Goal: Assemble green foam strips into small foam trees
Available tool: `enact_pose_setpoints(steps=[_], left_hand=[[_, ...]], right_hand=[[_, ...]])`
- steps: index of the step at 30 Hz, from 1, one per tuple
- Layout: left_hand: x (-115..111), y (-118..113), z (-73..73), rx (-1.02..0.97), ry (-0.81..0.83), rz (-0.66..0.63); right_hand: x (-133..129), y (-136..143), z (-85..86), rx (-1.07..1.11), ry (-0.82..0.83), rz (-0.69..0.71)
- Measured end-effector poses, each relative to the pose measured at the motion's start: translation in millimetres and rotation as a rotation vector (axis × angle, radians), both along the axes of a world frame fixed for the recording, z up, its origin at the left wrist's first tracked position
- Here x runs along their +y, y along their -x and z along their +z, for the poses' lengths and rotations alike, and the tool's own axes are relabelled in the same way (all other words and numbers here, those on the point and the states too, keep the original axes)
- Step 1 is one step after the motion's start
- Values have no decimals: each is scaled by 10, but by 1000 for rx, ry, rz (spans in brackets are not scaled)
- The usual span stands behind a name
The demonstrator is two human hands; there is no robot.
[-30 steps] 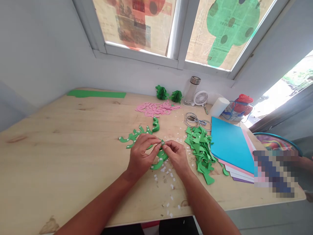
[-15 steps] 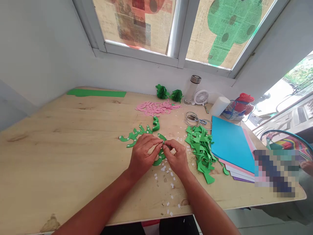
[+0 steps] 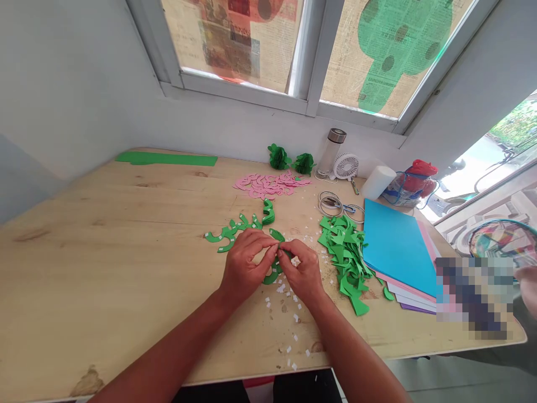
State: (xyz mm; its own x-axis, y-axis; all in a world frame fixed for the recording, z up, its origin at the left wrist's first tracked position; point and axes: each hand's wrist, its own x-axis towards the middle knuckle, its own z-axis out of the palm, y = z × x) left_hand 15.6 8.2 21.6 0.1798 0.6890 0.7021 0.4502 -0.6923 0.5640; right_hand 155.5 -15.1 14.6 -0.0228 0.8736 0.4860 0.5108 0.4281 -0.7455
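Observation:
My left hand and my right hand meet above the table, thumbs and forefingers pinched together on a curved green paper cutout. Parts of that cutout show above and below the fingertips; the spot between them is hidden. White squares dot its surface. Just left of my left hand lie more curved green cutouts with white squares on them. A small stack of green cutouts sits beyond my fingers. Tiny white paper bits are scattered beneath and nearer the table's front edge.
Green paper scraps are heaped to the right, beside blue sheets on other coloured paper. Behind lie pink cutouts, scissors, a bottle and a small fan. Another person's hand shows at the right edge.
My hands stay pinched at the same place, with only slight finger movement. At the right edge, the other person's hand and a round colourful item have shifted.

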Motion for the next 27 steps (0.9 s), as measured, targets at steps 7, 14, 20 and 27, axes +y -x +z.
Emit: enact_pose_setpoints(steps=[7,14,20,27], left_hand=[[-4,-5,11,-39,45,-1],[-5,-13,38,-89,106,0],[7,21,52,-140,151,86],[-10,15,62,-100,59,-7]], right_hand=[[3,3,-5,15,0,3],[-2,11,17,58,18,-8],[-7,18,42,178,62,-19],[1,15,43,234,112,-32]])
